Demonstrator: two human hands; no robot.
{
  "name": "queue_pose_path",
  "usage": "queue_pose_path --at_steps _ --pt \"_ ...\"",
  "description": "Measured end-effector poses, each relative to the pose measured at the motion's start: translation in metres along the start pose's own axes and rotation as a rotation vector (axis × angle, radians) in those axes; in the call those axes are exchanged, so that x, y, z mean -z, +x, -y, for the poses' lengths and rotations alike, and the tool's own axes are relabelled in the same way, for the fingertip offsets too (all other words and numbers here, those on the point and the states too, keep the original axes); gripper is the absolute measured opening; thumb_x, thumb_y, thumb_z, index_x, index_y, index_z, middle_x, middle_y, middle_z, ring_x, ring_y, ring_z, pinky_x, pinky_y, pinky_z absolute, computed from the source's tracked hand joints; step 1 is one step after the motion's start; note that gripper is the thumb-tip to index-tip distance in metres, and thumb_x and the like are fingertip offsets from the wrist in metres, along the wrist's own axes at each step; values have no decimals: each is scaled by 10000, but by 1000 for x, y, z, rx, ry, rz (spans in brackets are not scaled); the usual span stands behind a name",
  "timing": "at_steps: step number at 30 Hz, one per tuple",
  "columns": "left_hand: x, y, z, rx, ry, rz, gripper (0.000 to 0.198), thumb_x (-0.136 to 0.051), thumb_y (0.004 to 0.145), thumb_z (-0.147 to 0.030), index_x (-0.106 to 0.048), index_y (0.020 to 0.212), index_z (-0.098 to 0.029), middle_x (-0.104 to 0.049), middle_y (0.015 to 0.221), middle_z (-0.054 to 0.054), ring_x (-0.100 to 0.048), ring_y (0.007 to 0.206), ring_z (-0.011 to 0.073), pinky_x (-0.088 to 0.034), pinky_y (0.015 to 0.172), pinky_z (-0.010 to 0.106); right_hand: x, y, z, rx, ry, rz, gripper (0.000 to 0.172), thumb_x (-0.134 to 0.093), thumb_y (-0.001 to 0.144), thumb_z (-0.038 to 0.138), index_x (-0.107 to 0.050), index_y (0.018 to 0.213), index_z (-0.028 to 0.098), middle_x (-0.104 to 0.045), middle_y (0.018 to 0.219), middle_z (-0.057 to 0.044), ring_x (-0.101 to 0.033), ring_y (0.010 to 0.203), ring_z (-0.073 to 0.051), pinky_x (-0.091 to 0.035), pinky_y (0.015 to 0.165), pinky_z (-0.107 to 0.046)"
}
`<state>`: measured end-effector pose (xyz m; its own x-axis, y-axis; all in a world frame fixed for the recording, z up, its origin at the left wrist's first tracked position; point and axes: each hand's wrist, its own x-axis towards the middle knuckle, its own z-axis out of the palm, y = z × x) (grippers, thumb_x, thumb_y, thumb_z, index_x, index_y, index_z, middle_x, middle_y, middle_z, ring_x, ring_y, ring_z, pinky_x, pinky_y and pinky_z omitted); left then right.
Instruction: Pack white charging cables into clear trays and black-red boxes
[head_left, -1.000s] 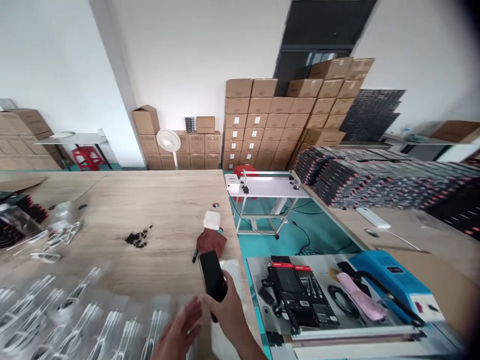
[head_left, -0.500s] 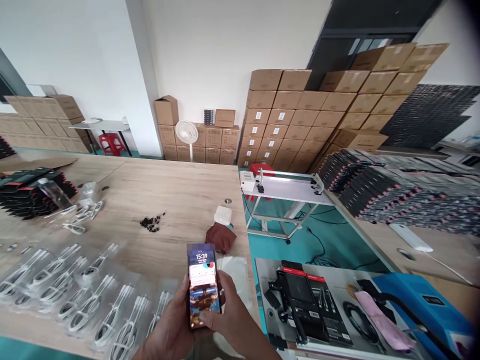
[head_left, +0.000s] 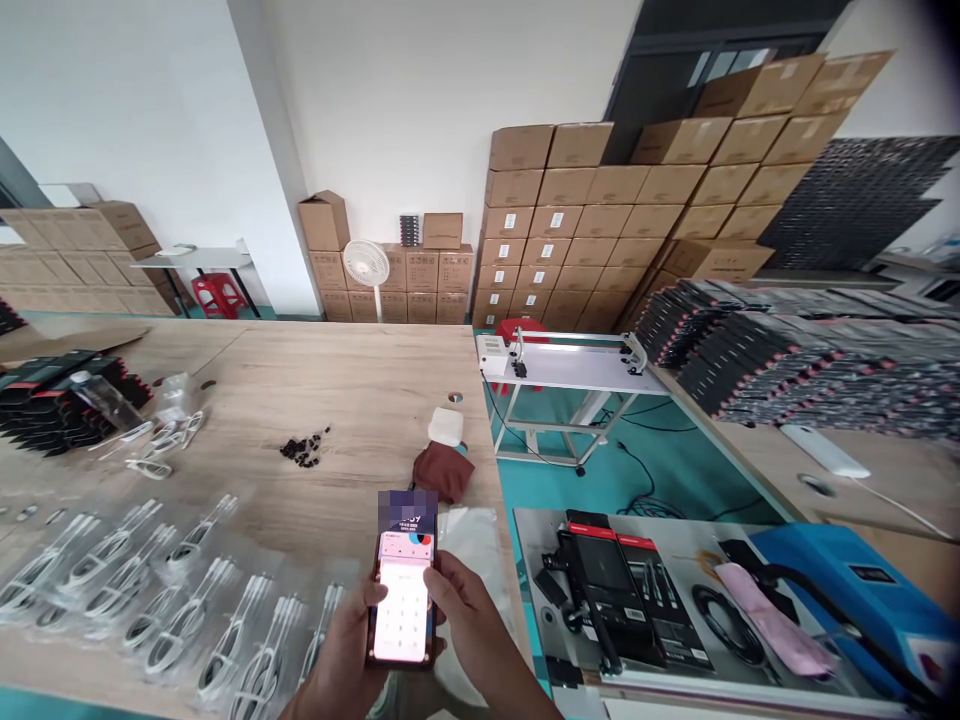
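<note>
A smartphone [head_left: 403, 600] with a lit keypad screen is held upright over the near edge of the wooden table [head_left: 345, 400]. My left hand [head_left: 346, 655] wraps the phone from the left and below. My right hand [head_left: 463, 615] holds its right edge, thumb over the screen. Rows of white cables in clear bags [head_left: 150, 600] lie on the table just left of my hands. A clear empty bag [head_left: 471, 535] lies behind the phone.
A maroon cloth [head_left: 444, 470], a white case [head_left: 445, 427] and a pile of small black parts [head_left: 304, 448] lie further back. Black boxes [head_left: 52, 400] stack at far left. A blue sealing machine [head_left: 847, 590] and a tray of black packages [head_left: 622, 590] stand right. Cartons line the wall.
The phone went from dark in my right hand alone to lit and held by both hands; its screen changed from lock screen to a keypad. The view shifted slightly.
</note>
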<state>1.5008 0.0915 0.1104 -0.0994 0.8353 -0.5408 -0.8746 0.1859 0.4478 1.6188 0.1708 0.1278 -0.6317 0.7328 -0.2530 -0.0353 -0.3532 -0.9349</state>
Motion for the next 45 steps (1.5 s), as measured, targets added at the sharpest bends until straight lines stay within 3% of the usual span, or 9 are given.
queue_pose_path --at_steps 6,14,18,22,27,32,38,42,45 --pt "-10 -4 -1 -29 75 -77 557 -647 761 -231 -560 1296 -107 -773 909 140 -710 909 334 -522 828 475 -3 -6 7 13 50 32 257 -604 789 327 -678 997 196 -642 747 7 -516 630 -152 -394 597 -273" --pt "-2 -4 1 -45 2 15 622 -644 712 -205 -564 1324 -130 -770 957 131 -708 928 338 -504 865 466 -2 -4 -5 31 -67 -45 292 -592 760 256 -669 1031 179 -710 885 -46 -614 844 -236 -479 741 -347" --pt "-5 -5 1 -53 20 -32 606 -647 732 -206 -553 1325 -125 -773 954 126 -710 925 326 -507 856 454 -2 -4 -7 36 -25 7 289 -562 786 264 -661 1046 185 -703 887 -43 -603 797 -215 -488 755 -352" --pt "-8 -4 0 -41 44 -97 549 -651 756 -209 -575 1285 -88 -777 918 136 -713 919 320 -513 848 438 0 -4 -9 63 -180 -71 294 -587 792 283 -658 1063 196 -688 930 -54 -589 847 -223 -491 730 -329" --pt "-3 0 2 -15 26 -77 460 -657 753 -244 -636 1185 -89 -776 925 143 -714 916 328 -515 850 447 3 -3 -13 45 -199 -61 293 -569 824 319 -658 1077 201 -691 942 -56 -593 842 -224 -492 704 -319" --pt "2 3 3 -1 0 6 344 -632 794 -304 -681 1069 -105 -773 884 144 -718 886 330 -513 847 476 6 -3 -11 54 -143 -54 333 -584 850 434 -666 1072 200 -696 933 -55 -604 864 -229 -492 770 -345" --pt "7 5 5 32 -6 35 289 -610 802 -270 -686 1042 -127 -770 895 135 -724 856 307 -514 838 465 10 0 -17 8 -33 -76 409 -613 812 537 -661 1067 221 -653 768 -15 -569 689 -187 -478 628 -316" --pt "6 5 5 24 -2 74 281 -589 815 -260 -690 1045 -135 -768 895 131 -726 856 300 -513 838 455 12 2 -18 14 12 -78 386 -608 823 488 -640 1103 224 -677 909 -40 -571 687 -174 -478 625 -320" --pt "3 4 4 21 9 80 281 -601 805 -252 -697 1041 -134 -769 899 126 -723 873 297 -511 851 445 10 0 -10 22 25 -81 371 -597 823 430 -618 1132 225 -688 1022 -62 -603 755 -189 -500 708 -353"
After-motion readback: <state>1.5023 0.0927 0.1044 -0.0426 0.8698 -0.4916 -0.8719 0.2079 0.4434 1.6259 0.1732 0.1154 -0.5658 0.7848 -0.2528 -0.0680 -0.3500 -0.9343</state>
